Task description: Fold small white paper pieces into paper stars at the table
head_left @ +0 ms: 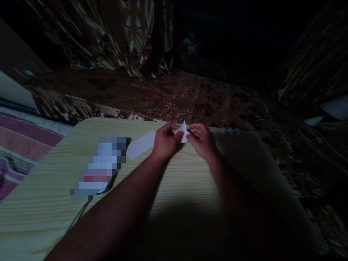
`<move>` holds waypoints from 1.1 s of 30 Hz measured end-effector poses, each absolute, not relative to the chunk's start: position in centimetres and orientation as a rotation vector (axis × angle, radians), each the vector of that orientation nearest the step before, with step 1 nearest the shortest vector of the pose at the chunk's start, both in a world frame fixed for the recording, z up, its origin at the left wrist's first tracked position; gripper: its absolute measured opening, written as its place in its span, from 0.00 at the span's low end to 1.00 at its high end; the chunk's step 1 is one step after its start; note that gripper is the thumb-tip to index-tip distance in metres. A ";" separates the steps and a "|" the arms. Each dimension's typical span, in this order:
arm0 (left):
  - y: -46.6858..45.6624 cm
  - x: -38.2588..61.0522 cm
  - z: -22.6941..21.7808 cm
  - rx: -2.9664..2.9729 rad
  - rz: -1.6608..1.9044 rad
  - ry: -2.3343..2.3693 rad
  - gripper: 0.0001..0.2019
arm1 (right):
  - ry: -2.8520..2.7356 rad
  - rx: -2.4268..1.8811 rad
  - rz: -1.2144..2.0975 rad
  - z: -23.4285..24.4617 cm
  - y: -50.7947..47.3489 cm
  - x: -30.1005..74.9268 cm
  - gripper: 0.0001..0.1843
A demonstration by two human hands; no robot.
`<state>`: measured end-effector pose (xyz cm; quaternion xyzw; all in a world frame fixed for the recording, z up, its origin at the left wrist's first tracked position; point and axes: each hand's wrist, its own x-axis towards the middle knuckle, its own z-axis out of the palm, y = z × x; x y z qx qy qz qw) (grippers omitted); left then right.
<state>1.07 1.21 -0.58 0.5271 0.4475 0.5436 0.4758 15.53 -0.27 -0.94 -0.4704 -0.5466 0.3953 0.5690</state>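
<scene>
A small piece of folded white paper (pixel 183 131) with a pointed tip standing up is between my two hands, near the far edge of the table. My left hand (pixel 166 140) pinches it from the left, thumb pressed on its face. From the right, my right hand (pixel 201 140) grips its lower right corner with the thumb, the fingers curled behind. A flat white paper strip (pixel 141 145) lies on the table just left of my left hand. To the right of my right hand sit several small folded paper pieces (pixel 230 132), dim in shadow.
The pale wooden table (pixel 187 181) has rounded corners. On its left lies a blurred-out device (pixel 100 166) with a cable (pixel 77 216) running toward me. Beyond the table stands a patterned cloth-covered surface (pixel 163 90) below curtains (pixel 130 32). A white cable (pixel 310 134) hangs at the right.
</scene>
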 end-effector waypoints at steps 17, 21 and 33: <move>1.2 0.8 -0.1 1.161 1.240 0.938 0.12 | -1.232 -1.060 1.199 -1.3 0.2 17.2 0.13; 1.3 0.8 -0.2 1.150 1.224 0.913 0.11 | -1.224 -1.027 1.215 -1.0 0.2 17.2 0.14; 1.1 0.7 0.0 1.181 1.240 0.856 0.10 | -1.158 -1.037 1.237 -1.1 0.1 17.6 0.08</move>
